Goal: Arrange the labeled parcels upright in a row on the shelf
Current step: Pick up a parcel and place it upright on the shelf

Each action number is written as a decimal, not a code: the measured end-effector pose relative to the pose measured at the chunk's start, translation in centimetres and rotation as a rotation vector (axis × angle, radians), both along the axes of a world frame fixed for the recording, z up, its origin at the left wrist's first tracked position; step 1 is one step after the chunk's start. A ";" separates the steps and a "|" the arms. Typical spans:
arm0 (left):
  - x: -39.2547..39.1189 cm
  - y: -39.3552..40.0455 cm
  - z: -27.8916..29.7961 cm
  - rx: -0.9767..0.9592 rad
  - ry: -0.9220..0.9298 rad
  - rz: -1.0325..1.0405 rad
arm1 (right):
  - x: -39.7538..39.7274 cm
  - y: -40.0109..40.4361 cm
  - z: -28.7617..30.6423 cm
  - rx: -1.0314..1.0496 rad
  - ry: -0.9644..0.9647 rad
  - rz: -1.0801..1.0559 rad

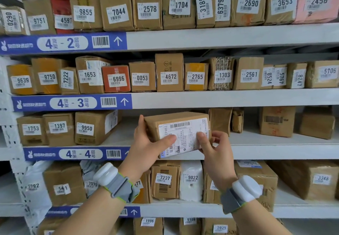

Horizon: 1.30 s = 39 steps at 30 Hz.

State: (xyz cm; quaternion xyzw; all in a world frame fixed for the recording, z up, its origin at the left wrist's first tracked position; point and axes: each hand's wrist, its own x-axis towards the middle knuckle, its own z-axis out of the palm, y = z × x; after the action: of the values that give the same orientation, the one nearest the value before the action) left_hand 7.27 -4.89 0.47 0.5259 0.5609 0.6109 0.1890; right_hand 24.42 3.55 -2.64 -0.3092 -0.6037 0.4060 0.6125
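Note:
A brown cardboard parcel (170, 122) with a large white shipping label on its front is held in front of shelf 4-4 (266, 151), level with the shelf's front edge. My left hand (146, 143) grips its left end, thumb across the label. My right hand (214, 146) holds its lower right corner, thumb on the label. On the left of that shelf stand three numbered parcels: 1753 (32, 130), 1397 (58, 128) and 9950 (91, 126). Both wrists wear grey straps with white devices.
Bare shelf board lies between parcel 9950 and the held parcel. Several unnumbered brown boxes (277, 121) sit deeper on the right of shelf 4-4. Shelves 4-2 and 4-3 above hold full rows of numbered parcels. The shelf below carries boxes such as 7237 (165, 179).

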 end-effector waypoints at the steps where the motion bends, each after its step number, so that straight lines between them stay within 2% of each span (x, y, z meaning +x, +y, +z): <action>1: -0.1 0.0 0.0 0.010 -0.063 -0.046 | 0.3 -0.1 -0.1 -0.010 0.013 0.031; 4: -0.7 0.2 -0.4 0.057 -0.233 -0.181 | 1.0 0.2 -0.2 -0.077 0.101 0.168; 10: -1.9 0.9 -2.0 0.072 -0.413 -0.357 | 2.0 1.3 0.1 -0.294 0.273 0.479; 15: -2.6 1.2 -2.7 0.070 -0.575 -0.469 | 2.4 1.2 0.5 -0.342 0.246 0.627; 20: -2.9 2.0 -2.5 0.099 -0.650 -0.537 | 2.2 0.9 0.2 -0.274 0.228 0.673; 26: -2.5 2.8 -2.2 0.109 -0.699 -0.449 | 1.4 -0.4 1.2 -0.168 0.163 0.699; 31: -2.2 3.2 -1.9 0.058 -0.792 -0.367 | 0.4 -1.0 1.9 0.047 -0.040 0.634; 35: -1.7 3.0 -1.6 0.002 -0.768 -0.368 | -0.3 -1.0 1.8 0.091 -0.132 0.561; 39: -1.7 2.8 -1.5 -0.021 -0.747 -0.374 | -0.6 -1.2 1.9 0.087 -0.129 0.545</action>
State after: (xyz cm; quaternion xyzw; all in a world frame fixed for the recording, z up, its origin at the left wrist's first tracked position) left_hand 5.58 -2.07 -1.00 0.3589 0.3546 0.7090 0.4927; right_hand 23.82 2.37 -0.75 -0.1340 -0.7191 0.5089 0.4538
